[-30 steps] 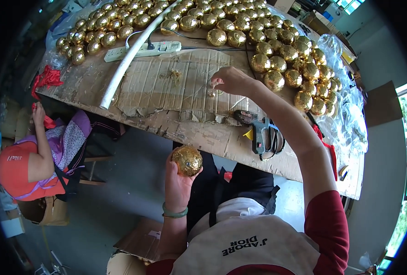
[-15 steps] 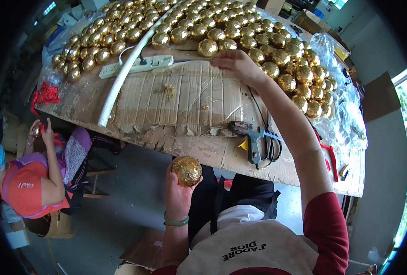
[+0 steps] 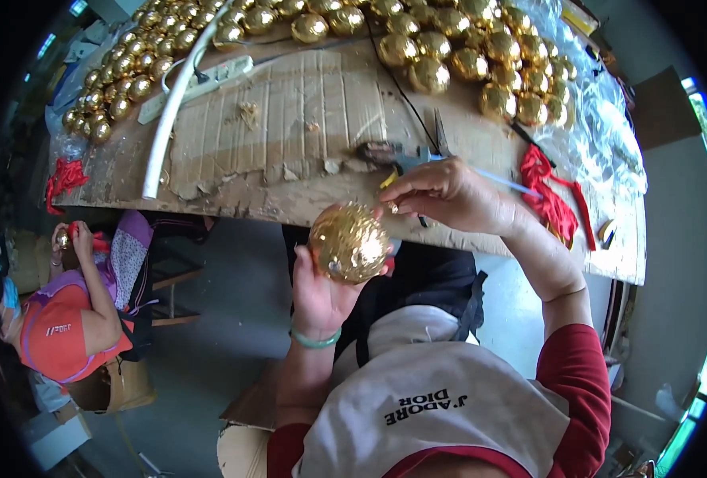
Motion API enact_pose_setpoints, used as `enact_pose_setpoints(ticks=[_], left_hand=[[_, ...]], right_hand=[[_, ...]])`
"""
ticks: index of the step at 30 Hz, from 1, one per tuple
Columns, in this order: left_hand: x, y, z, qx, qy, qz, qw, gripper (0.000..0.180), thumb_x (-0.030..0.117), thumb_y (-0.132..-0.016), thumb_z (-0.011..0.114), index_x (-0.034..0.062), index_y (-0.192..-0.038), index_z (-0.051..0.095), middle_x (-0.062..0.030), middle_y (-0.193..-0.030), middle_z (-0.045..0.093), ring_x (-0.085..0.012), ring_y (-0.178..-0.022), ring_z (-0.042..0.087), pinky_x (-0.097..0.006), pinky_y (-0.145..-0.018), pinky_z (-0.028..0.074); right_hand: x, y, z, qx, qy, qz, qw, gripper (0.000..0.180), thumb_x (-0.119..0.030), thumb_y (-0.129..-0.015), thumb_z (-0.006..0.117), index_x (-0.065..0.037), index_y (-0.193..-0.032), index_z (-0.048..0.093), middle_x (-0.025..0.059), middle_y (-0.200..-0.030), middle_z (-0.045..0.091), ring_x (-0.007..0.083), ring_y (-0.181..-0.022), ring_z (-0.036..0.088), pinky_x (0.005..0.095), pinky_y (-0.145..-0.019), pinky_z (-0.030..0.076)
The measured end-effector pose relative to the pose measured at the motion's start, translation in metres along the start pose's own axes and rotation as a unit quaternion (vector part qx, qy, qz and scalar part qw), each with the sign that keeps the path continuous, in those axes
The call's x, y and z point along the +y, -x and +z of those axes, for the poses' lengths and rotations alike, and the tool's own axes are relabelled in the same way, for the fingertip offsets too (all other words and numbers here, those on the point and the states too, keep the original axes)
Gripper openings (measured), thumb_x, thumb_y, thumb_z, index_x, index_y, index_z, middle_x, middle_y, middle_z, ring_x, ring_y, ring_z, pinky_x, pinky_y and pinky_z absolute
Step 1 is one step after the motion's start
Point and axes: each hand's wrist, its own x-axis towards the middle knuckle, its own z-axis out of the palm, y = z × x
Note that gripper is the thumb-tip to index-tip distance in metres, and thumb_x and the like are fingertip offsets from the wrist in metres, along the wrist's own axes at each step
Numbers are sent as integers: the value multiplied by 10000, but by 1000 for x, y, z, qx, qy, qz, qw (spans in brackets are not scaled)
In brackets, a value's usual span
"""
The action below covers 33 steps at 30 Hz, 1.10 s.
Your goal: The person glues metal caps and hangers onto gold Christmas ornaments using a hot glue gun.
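A shiny gold foil-covered ball [image 3: 349, 243] rests in my left hand [image 3: 320, 301], whose fingers curl round its underside and side, in front of the table edge. Just right of the ball, my right hand [image 3: 461, 197] has its thumb and fingertips pinched together on a tiny gold piece [image 3: 393, 208], too small to name. That piece is close beside the ball; whether they touch I cannot tell. Behind my right hand lies a blue-grey glue gun [image 3: 409, 159], its grip mostly hidden by the hand.
Many gold balls [image 3: 429, 76] cover the table's far part. A white tube [image 3: 180, 111] crosses a power strip [image 3: 210, 84] beside flattened cardboard [image 3: 282, 119]. Pliers [image 3: 441, 131], red ribbon [image 3: 543, 195] and clear plastic [image 3: 608, 151] lie rightward. At left sits a co-worker [image 3: 70, 331].
My right hand has come back from the far balls to beside the held ball, now pinching a tiny gold piece. The held ball is higher and looks larger. The head view has shifted.
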Motion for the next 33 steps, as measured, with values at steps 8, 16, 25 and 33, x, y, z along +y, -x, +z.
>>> enact_pose_setpoints(ticks=[8, 16, 25, 33], left_hand=[[-34, 2, 9, 36, 112, -66, 991, 803, 635, -932, 380, 43, -1462, 268, -236, -1398, 419, -449, -1201, 502, -479, -894, 536], [-36, 5, 13, 56, 203, -57, 976, 813, 643, -913, 430, 6, -1408, 336, -302, -1371, 393, -430, -1140, 534, -454, -867, 558], [-29, 14, 14, 76, 135, -28, 987, 777, 603, -908, 490, 26, -1407, 345, -268, -1350, 423, -449, -1165, 490, -445, -873, 541], [-25, 18, 15, 63, 97, 19, 993, 780, 607, -928, 438, 33, -1440, 306, -287, -1438, 335, -456, -1210, 484, -484, -932, 522]], right_hand=[[-1, 47, 28, 49, 64, 19, 997, 200, -42, -836, 674, -40, -1031, 628, 89, -885, 682, 226, -825, 683, 319, -691, 541], [14, 58, 40, 147, 202, -175, 952, 196, -64, -810, 704, -46, -1000, 662, 81, -858, 663, 263, -799, 668, 356, -698, 553], [9, 53, 48, 125, 230, -173, 949, 234, -66, -792, 718, -41, -1019, 667, 92, -915, 661, 258, -836, 670, 354, -721, 557], [5, 46, 43, 133, 207, -146, 958, 182, 23, -778, 684, -40, -946, 661, 87, -879, 649, 234, -780, 671, 328, -673, 562]])
